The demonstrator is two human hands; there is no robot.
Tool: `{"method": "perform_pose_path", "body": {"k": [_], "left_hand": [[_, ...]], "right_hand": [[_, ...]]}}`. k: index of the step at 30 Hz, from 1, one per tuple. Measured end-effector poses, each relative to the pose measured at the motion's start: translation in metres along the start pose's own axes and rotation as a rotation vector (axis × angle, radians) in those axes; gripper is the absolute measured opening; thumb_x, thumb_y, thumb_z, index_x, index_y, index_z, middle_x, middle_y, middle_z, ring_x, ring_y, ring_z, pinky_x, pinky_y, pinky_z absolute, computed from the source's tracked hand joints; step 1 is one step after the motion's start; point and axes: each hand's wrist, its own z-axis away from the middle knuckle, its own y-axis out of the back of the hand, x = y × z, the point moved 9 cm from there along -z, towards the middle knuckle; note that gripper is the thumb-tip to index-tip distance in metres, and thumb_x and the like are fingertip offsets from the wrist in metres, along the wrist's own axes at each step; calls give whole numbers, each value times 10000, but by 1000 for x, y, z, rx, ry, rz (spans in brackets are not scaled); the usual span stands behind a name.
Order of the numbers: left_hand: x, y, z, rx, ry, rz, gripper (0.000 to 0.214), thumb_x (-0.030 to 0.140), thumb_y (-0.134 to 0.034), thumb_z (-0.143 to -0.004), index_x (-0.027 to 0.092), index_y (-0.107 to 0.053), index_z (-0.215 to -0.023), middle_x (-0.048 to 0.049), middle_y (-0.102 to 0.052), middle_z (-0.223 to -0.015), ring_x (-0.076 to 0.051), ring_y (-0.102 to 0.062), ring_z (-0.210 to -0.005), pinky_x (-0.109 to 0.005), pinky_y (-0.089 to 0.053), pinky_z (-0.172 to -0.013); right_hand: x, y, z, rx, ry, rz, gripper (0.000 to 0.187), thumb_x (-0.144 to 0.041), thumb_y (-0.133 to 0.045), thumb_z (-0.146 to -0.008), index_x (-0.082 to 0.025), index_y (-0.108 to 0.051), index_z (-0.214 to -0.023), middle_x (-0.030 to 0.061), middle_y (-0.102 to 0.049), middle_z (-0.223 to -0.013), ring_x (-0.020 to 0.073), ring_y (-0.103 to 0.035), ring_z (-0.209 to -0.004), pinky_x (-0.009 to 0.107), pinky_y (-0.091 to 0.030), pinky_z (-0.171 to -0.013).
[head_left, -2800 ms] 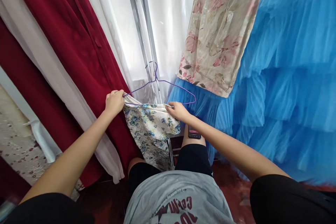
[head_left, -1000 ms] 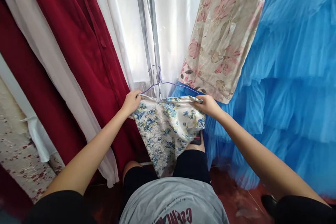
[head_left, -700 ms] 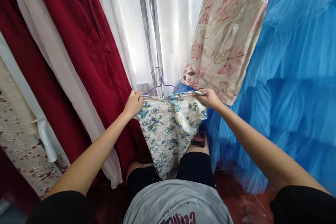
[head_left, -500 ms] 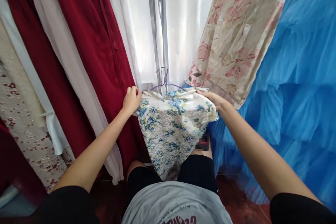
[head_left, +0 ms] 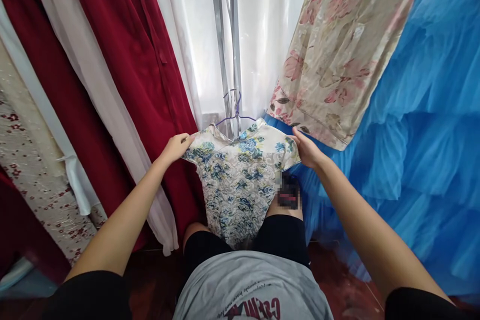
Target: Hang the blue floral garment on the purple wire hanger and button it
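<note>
A short-sleeved white dress [head_left: 240,180] with blue floral print hangs in front of my knees, its shoulders on a purple hanger [head_left: 237,110]. The hanger's hook shows above the open collar, while its arms run inside the garment. My left hand [head_left: 177,148] is closed on the end of the left sleeve. At the opposite sleeve, my right hand [head_left: 308,149] grips the edge, thumb up and the other fingers partly behind the cloth. Between my hands the shoulders are spread wide. The dress's lower end reaches down between my thighs.
Dark red garments [head_left: 123,60] and a pale pink one [head_left: 82,60] hang on the left. A beige floral cloth [head_left: 337,50] and a ruffled blue tulle gown [head_left: 423,125] hang on the right. Grey straps [head_left: 234,35] drop before a white curtain [head_left: 270,25].
Both hands have moved slightly lower, the left one also outward. The sleeves are now spread to the sides, and the collar and shoulders sit more squarely on the hanger.
</note>
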Motion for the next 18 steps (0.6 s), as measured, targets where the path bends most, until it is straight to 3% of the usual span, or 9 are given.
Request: {"method": "perform_pose_path", "body": {"k": [3, 5, 8, 11, 15, 18], "left_hand": [[-28, 5, 16, 87, 85, 253, 395, 548, -706, -744, 188, -589, -630, 21, -517, -560, -133, -438, -542, -242, -305, -517], [-27, 4, 18, 152, 91, 314, 413, 596, -620, -795, 183, -629, -772, 4, -585, -650, -144, -509, -580, -243, -381, -544], [-7, 8, 9, 271, 65, 509, 449, 579, -587, -831, 177, -645, -1022, -55, -689, -899, -185, -637, -775, -286, -506, -710], [31, 23, -4, 314, -64, 582, 486, 477, -608, -841, 193, -600, -1235, -99, -678, -1163, -246, -649, -1048, -360, -516, -913], [87, 32, 3, 272, -283, -9, 679, 299, -693, -761, 259, -496, -1410, -93, -508, -1447, -329, -464, -1339, -477, -382, -1121], [108, 4, 22, 204, -408, -396, 781, 220, -720, -735, 257, -433, -1460, -112, -439, -1494, -375, -344, -1414, -541, -211, -1207]], "right_hand": [[3, -10, 8, -113, -61, -118, 477, -661, -705, -759, -199, -703, -876, 67, -745, -775, 253, -691, -677, 358, -550, -617], [-3, -7, 5, -49, -32, -195, 440, -606, -770, -700, -205, -681, -858, 40, -724, -747, 227, -669, -651, 325, -528, -595], [-12, 7, -4, 138, 26, -288, 413, -580, -788, -650, -220, -630, -775, 20, -665, -651, 221, -643, -614, 328, -524, -569], [-15, 23, -4, 266, 46, -382, 400, -569, -788, -636, -234, -594, -736, 18, -630, -621, 230, -637, -610, 346, -546, -567], [-20, 37, 37, 362, 123, -422, 357, -545, -766, -725, -229, -641, -835, 30, -668, -739, 224, -655, -674, 321, -556, -588], [-30, 25, 92, 345, 164, -304, 299, -538, -698, -828, -245, -647, -863, 30, -650, -766, 217, -627, -673, 297, -505, -556]]}}
